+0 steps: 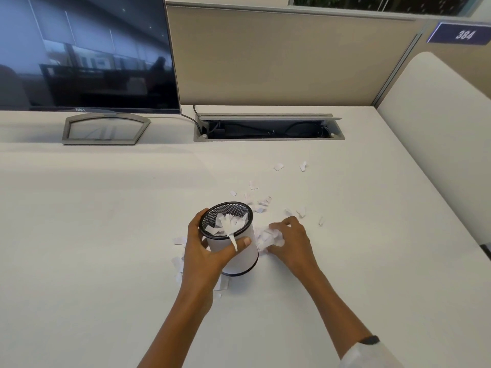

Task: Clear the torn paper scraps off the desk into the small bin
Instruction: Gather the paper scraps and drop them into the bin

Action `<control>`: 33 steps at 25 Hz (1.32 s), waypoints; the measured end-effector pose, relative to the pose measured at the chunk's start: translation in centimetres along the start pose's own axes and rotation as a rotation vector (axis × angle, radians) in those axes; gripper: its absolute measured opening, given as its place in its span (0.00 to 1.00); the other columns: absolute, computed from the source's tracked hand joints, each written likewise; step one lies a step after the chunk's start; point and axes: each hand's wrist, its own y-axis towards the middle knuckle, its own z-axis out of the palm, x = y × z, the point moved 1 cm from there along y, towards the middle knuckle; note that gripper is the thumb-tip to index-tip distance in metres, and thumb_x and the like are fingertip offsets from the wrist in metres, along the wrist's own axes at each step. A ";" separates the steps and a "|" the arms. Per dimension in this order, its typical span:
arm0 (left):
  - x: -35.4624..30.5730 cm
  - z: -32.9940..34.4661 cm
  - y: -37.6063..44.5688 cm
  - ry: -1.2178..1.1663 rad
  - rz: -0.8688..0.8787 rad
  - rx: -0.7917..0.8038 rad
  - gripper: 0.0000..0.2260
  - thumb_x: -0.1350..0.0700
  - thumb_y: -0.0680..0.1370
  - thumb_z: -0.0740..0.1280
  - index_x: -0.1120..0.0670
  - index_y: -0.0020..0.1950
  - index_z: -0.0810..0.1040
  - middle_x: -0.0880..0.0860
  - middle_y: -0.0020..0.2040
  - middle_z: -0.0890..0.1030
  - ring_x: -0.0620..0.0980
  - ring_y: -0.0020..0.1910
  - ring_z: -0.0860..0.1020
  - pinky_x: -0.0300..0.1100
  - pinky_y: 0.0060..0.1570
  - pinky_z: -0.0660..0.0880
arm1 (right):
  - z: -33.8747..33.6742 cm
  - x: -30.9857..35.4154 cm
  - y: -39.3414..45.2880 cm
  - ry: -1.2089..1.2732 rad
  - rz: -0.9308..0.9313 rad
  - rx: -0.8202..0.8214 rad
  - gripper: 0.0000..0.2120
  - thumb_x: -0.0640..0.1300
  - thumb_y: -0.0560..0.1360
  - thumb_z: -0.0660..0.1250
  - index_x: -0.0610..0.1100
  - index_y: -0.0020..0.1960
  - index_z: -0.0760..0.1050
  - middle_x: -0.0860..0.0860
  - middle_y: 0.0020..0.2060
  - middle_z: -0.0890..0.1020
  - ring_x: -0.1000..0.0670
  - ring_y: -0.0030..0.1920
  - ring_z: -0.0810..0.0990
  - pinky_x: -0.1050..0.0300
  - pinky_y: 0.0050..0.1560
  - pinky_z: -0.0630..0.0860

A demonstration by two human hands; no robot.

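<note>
A small round bin (240, 257), white outside with black mesh inside and a black rim, stands on the white desk (106, 235). My left hand (206, 251) grips its side, thumb across the front. Several scraps lie inside, and one long strip hangs over the rim. Just right of the bin, my right hand (289, 240) has its fingers curled round a bunch of torn paper scraps (269, 239) on the desk. More scraps (261, 201) are scattered behind and to the right, and some scraps (177, 264) lie left of the bin and under my left wrist.
A dark monitor (87, 51) on a grey stand sits at the back left. An open cable tray (268, 127) with cords is sunk into the desk at the back. A beige partition runs behind, and a white panel (438, 144) bounds the right side.
</note>
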 end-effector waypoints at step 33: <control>-0.6 2.1 -1.7 0.173 0.123 0.209 0.37 0.43 0.59 0.75 0.38 0.66 0.67 0.40 0.60 0.78 0.43 0.60 0.77 0.47 0.55 0.79 | -6.9 8.9 -6.9 -0.177 -0.620 0.130 0.31 0.70 0.70 0.55 0.52 0.62 0.75 0.57 0.61 0.76 0.63 0.63 0.64 0.62 0.70 0.47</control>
